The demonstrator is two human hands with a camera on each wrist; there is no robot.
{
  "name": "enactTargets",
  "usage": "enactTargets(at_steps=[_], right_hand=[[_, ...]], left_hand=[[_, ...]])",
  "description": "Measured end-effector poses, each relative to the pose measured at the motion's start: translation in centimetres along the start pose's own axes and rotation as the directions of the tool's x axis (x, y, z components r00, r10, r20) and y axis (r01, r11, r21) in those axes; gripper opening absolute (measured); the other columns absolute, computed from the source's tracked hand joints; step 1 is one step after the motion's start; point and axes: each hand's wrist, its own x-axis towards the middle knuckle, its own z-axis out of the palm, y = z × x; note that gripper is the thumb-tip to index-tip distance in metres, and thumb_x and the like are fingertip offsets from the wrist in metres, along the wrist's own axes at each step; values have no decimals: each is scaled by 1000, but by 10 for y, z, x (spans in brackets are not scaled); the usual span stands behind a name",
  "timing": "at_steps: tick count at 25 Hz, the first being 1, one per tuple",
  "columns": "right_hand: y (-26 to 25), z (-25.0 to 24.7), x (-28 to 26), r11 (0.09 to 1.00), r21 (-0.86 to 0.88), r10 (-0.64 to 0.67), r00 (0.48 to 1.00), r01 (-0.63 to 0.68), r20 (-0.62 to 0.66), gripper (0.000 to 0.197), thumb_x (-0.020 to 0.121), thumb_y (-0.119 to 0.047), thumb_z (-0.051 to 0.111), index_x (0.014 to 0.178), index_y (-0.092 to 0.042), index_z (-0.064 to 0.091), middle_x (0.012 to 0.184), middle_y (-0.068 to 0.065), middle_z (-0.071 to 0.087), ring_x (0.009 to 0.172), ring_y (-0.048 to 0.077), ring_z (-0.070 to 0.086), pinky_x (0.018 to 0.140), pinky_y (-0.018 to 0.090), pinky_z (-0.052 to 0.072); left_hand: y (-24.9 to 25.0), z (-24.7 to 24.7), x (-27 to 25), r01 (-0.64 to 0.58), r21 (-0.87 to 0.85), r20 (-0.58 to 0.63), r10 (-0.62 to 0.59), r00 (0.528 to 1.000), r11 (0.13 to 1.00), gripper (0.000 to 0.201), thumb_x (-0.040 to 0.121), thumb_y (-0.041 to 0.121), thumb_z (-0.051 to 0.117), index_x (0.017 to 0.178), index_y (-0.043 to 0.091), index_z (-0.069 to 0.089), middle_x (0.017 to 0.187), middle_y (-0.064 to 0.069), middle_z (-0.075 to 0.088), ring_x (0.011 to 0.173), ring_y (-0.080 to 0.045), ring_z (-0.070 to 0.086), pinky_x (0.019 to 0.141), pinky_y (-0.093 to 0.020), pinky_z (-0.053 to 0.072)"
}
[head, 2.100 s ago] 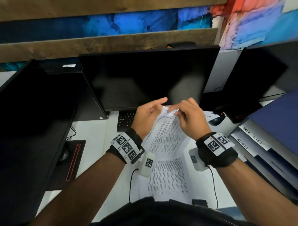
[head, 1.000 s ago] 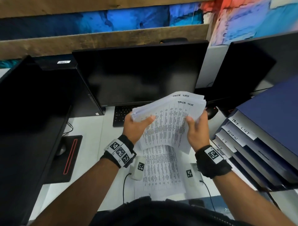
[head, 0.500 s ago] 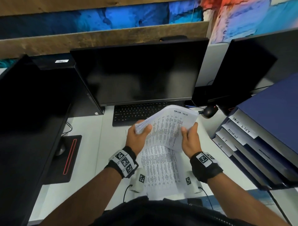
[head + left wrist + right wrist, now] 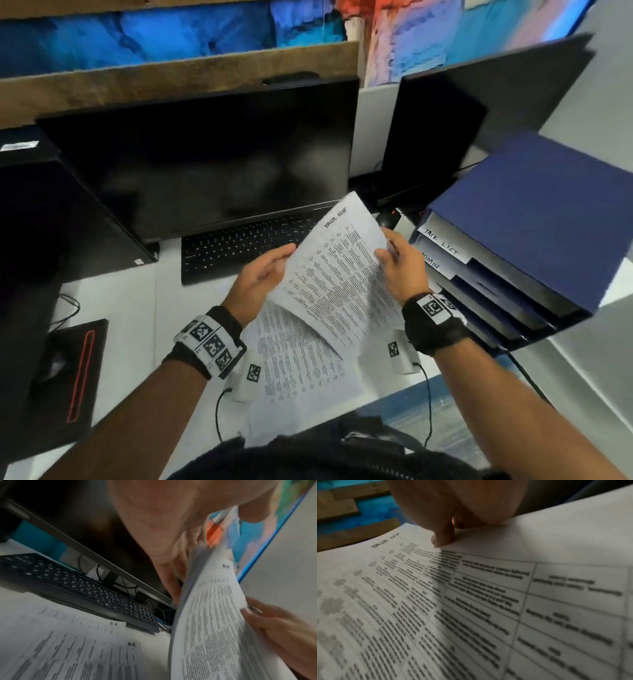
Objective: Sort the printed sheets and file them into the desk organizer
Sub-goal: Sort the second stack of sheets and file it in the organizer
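A stack of printed sheets (image 4: pixel 342 274) headed "TASK LIST" hangs tilted above the desk, its top corner pointing up and right. My left hand (image 4: pixel 284 260) grips the stack's left edge, thumb on top and fingers behind it (image 4: pixel 171 534). My right hand (image 4: pixel 387 250) pinches the right edge, with the thumb (image 4: pixel 443 536) pressing on the printed face (image 4: pixel 471 601). The blue desk organizer (image 4: pixel 513 222) stands just right of my right hand, and its top slots carry the labels "TASK LIST" (image 4: pixel 442 241) and "ADMIN" (image 4: pixel 430 262). More printed sheets (image 4: pixel 301 370) lie flat on the desk below, marked "H.R." (image 4: pixel 85 649).
A black keyboard (image 4: pixel 246 246) and a dark monitor (image 4: pixel 205 161) sit behind the hands. A mouse (image 4: pixel 388 217) lies near the organizer's back corner, in front of a second monitor (image 4: pixel 438 137). A computer tower (image 4: pixel 51 222) and a black pad (image 4: pixel 68 377) fill the left.
The fanned stack held high a second ago has been squared up, lowered and swung right, closer to the organizer. Both hands kept hold of it.
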Motion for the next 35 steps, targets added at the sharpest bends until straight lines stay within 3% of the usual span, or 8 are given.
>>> enactTargets(at_steps=[3, 7, 14, 20, 23, 27, 31, 35], right_hand=[[0, -21, 2, 984, -175, -24, 998, 35, 63, 33, 89, -21, 60, 119, -35, 59, 94, -7, 71, 87, 14, 65, 83, 33, 51], [-3, -32, -2, 946, -291, -107, 985, 143, 138, 29, 86, -34, 64, 115, -38, 63, 95, -5, 73, 85, 13, 65, 81, 31, 52], [29, -82, -27, 929, -349, 62, 983, -120, -175, 36, 88, -52, 50, 111, -28, 65, 106, -1, 70, 96, 18, 63, 87, 38, 49], [46, -98, -68, 897, 319, 358, 926, -306, -117, 24, 91, -29, 58, 114, -22, 54, 111, -1, 65, 99, 15, 63, 86, 37, 52], [41, -97, -80, 902, 277, 371, 924, -332, -98, 13, 95, -26, 51, 107, -24, 56, 107, -6, 67, 94, 10, 65, 83, 30, 50], [49, -105, -89, 869, 334, 441, 877, -364, -190, 26, 94, -24, 53, 119, -17, 50, 108, -6, 67, 86, 3, 66, 65, 12, 49], [62, -122, -101, 881, 266, 451, 863, -390, -228, 32, 93, -21, 54, 125, -13, 52, 108, 1, 67, 89, 10, 66, 81, 28, 52], [53, -141, -105, 817, 427, 541, 772, -387, -335, 37, 90, -14, 59, 126, -11, 49, 93, 4, 63, 53, 15, 61, 46, 27, 48]], left_hand=[[-1, 29, 12, 153, 100, 194, -170, 966, 983, 49, 89, 30, 60, 135, 26, 44, 122, 12, 62, 108, -3, 62, 89, -26, 52], [4, 66, 34, 116, 368, -32, -112, 993, 923, 28, 94, 34, 54, 119, 24, 61, 109, 13, 66, 100, -9, 63, 82, -25, 45], [6, 59, 44, 155, 212, -60, -145, 988, 965, 23, 94, 19, 55, 115, 18, 65, 102, 8, 68, 92, -7, 64, 78, -28, 51], [4, 68, 46, 209, 24, -54, -207, 977, 978, 27, 95, 11, 53, 121, 10, 60, 107, 1, 66, 88, -5, 62, 67, -21, 49], [-1, 79, 51, 265, -59, -41, -268, 963, 962, 28, 95, 11, 53, 122, 9, 60, 113, -2, 67, 98, -16, 64, 79, -32, 52], [-7, 90, 60, 364, -110, 22, -364, 931, 925, 25, 95, 13, 53, 119, 12, 62, 110, -4, 69, 100, -22, 66, 74, -34, 53], [-8, 103, 65, 422, -135, 25, -422, 906, 897, 26, 96, 16, 52, 120, 13, 60, 113, -7, 68, 99, -26, 65, 78, -40, 53], [-1, 121, 66, 405, -220, -31, -422, 906, 887, 30, 97, 16, 51, 126, 12, 56, 116, -8, 65, 103, -29, 63, 82, -40, 52]])
